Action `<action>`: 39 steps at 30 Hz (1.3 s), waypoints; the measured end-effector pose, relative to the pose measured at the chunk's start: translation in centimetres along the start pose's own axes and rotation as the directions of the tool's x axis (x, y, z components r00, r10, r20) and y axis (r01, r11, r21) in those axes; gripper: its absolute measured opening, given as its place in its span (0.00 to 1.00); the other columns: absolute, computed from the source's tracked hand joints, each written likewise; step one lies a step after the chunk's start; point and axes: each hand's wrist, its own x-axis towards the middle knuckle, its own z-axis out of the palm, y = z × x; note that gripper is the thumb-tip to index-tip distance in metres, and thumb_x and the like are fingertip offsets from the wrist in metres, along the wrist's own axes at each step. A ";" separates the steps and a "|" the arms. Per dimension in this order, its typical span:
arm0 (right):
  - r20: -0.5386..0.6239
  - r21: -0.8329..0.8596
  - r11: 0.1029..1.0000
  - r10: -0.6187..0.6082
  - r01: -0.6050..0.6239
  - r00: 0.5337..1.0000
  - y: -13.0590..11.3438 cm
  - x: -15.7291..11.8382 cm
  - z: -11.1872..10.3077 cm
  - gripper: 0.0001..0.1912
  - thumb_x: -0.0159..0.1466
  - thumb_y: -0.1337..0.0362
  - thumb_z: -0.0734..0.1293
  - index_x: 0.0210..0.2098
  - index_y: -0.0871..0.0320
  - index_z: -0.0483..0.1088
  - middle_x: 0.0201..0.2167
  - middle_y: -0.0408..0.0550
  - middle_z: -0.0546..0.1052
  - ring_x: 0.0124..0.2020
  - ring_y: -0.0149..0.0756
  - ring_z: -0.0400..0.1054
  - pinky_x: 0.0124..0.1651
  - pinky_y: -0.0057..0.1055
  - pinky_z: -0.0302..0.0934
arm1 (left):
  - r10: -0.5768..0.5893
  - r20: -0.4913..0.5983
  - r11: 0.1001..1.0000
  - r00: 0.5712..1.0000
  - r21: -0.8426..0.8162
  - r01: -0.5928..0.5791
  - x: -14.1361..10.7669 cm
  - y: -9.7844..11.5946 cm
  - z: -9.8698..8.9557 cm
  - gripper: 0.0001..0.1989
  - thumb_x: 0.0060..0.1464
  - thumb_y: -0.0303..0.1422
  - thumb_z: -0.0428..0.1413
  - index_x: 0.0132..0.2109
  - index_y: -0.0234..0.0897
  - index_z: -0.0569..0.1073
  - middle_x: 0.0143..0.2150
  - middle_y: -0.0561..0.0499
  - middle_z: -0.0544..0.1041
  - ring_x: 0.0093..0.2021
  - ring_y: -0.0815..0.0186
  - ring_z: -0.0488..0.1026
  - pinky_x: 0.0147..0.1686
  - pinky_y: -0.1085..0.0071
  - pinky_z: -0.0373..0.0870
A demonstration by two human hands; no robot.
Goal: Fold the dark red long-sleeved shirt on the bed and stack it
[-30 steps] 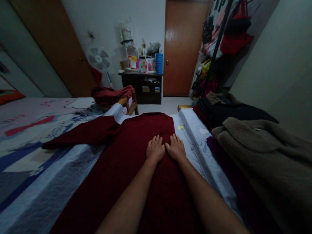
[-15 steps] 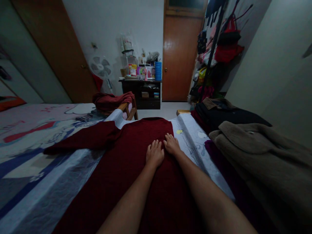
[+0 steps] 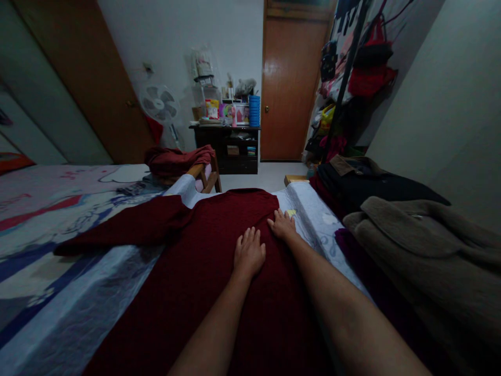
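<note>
Red garment (image 3: 211, 250) spread flat, 1 sleeve (image 3: 129, 224) out, other not visible; left hand (image 3: 249, 254), right hand (image 3: 283, 226) palm-down on it, fingers extended, nothing gripped.

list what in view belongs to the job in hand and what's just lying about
In use:
dark red garment
left hand
right hand

Seemingly just lying about:
grey-brown coat
navy folded garment
rust-red cloth
fan
</note>
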 end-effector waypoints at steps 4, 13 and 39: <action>-0.123 -0.013 0.984 -0.180 0.180 0.976 -1.3 0.1 -0.3 0.29 0.69 0.59 0.53 0.68 0.61 0.50 0.70 0.52 0.49 0.70 0.41 0.39 0.69 0.43 0.33 | -0.017 0.002 1.000 1.000 -0.005 0.017 0.0 -0.1 0.2 0.28 0.62 0.37 0.45 0.67 0.32 0.58 0.69 0.42 0.56 0.70 0.58 0.50 0.66 0.57 0.50; 0.047 -0.042 0.968 -0.246 0.248 0.968 -1.6 2.4 1.6 0.35 0.69 0.48 0.52 0.68 0.64 0.50 0.70 0.54 0.47 0.71 0.44 0.37 0.68 0.42 0.35 | -0.029 0.048 1.000 0.998 -0.002 0.029 0.1 -0.1 0.2 0.29 0.62 0.40 0.45 0.66 0.30 0.59 0.70 0.39 0.54 0.70 0.54 0.47 0.66 0.55 0.48; -0.061 0.027 1.000 -0.014 0.015 0.998 -0.2 8.6 1.7 0.37 0.68 0.45 0.49 0.68 0.63 0.48 0.71 0.54 0.46 0.70 0.50 0.38 0.67 0.48 0.37 | -0.047 0.091 0.999 0.995 -0.008 0.048 0.3 0.1 -0.1 0.29 0.62 0.40 0.44 0.66 0.33 0.59 0.70 0.40 0.54 0.70 0.53 0.47 0.66 0.53 0.48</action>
